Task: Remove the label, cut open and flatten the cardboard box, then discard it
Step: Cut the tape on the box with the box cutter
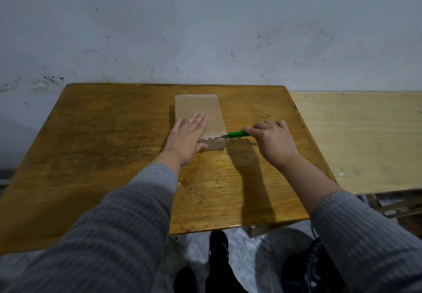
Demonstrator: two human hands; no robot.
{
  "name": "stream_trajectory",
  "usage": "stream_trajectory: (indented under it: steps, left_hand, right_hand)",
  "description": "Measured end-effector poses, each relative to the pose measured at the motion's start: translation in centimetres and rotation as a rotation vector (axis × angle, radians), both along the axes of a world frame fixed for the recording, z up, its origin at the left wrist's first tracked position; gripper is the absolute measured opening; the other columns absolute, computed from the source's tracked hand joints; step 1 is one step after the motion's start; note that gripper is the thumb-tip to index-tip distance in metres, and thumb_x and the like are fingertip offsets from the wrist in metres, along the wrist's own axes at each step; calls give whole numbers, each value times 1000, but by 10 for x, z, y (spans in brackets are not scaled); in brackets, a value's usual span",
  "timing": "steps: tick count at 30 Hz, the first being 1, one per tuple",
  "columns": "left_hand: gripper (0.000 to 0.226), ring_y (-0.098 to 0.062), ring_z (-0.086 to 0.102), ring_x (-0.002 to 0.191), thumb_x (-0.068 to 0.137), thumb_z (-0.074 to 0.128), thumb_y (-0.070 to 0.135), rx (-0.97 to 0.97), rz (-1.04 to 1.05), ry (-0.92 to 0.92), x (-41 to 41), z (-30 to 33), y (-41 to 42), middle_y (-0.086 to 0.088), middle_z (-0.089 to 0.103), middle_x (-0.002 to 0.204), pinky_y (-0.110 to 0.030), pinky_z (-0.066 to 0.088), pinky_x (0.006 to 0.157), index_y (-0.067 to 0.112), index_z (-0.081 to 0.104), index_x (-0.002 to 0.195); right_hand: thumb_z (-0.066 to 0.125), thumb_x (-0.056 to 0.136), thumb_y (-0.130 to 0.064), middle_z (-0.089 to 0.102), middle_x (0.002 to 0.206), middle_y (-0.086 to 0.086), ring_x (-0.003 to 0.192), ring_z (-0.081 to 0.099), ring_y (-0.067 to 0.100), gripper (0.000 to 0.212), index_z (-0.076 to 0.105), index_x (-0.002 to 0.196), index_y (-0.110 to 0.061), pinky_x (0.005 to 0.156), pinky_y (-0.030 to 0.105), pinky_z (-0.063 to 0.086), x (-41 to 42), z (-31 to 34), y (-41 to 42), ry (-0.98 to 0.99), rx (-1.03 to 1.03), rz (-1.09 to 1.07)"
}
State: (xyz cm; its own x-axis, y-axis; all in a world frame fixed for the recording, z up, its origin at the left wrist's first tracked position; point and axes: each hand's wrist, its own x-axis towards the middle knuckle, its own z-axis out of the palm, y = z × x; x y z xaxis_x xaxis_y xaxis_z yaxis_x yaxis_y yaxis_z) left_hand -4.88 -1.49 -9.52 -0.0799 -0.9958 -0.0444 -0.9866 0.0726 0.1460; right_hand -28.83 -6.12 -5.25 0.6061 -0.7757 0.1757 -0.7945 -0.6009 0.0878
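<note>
Cutting step: left hand (187,135) flat, fingers straight, pressing cardboard box (201,115) mid-tabletop; right hand (272,140) gripping green utility knife (237,134) at taped near edge. Next: draw blade steadily along tape.

The box (201,112) is plain brown cardboard, with some dark letters near its left edge and shiny clear tape (213,141) over its near end. The knife (238,134) has a bright green handle. The table (114,155) is orange-brown wood with a dark grain pattern. A second table (365,137), at its right edge, is pale yellow wood. Both sleeves (127,224) are grey with a ribbed knit pattern. The wall (205,30) is pale grey-blue with small dark marks.
</note>
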Motion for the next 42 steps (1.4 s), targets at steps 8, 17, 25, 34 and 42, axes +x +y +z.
stream_trajectory:
  steps: [8, 17, 25, 34, 42]
  left_hand:
    - [81, -12, -6, 148, 95, 45, 49, 3, 2, -5, 2, 0, -1, 3, -6, 162, -41, -4, 119, 19, -1, 154]
    - [75, -16, 8, 148, 95, 24, 63, -103, 221, 134, -4, 16, -13, -1, 11, 162, -42, 3, 120, 18, 14, 153]
    - [92, -13, -10, 148, 86, 18, 75, 14, 291, 54, 13, -1, -19, 2, -9, 162, -49, -2, 120, 16, -1, 154]
    - [88, -13, -6, 148, 88, 13, 71, 17, 301, -10, 11, -3, -22, 1, -3, 163, -47, 0, 120, 14, 3, 154]
    - [91, -13, -9, 148, 86, 8, 73, 36, 307, -40, 12, -6, -25, 1, -6, 163, -48, -1, 119, 14, 1, 154]
  right_hand:
    - [45, 96, -14, 66, 110, -4, 97, 56, 24, 38, 54, 128, -32, 82, 40, 32, -20, -11, -3, -43, 88, -75]
    - [43, 98, -16, 70, 102, 0, 95, 61, 26, 35, 57, 127, -31, 82, 40, 39, 20, 14, -36, -197, 62, -171]
    - [39, 97, -15, 67, 105, -2, 97, 61, 28, 40, 55, 126, -38, 77, 37, 32, 92, 11, -87, -91, 14, -172]
    - [42, 95, -14, 65, 117, 1, 110, 53, 26, 43, 53, 131, -35, 86, 38, 31, 156, 6, -108, -60, 31, 39]
    - [46, 94, -16, 65, 114, 0, 105, 53, 27, 40, 54, 130, -32, 82, 38, 29, 148, 4, -116, -70, -14, 141]
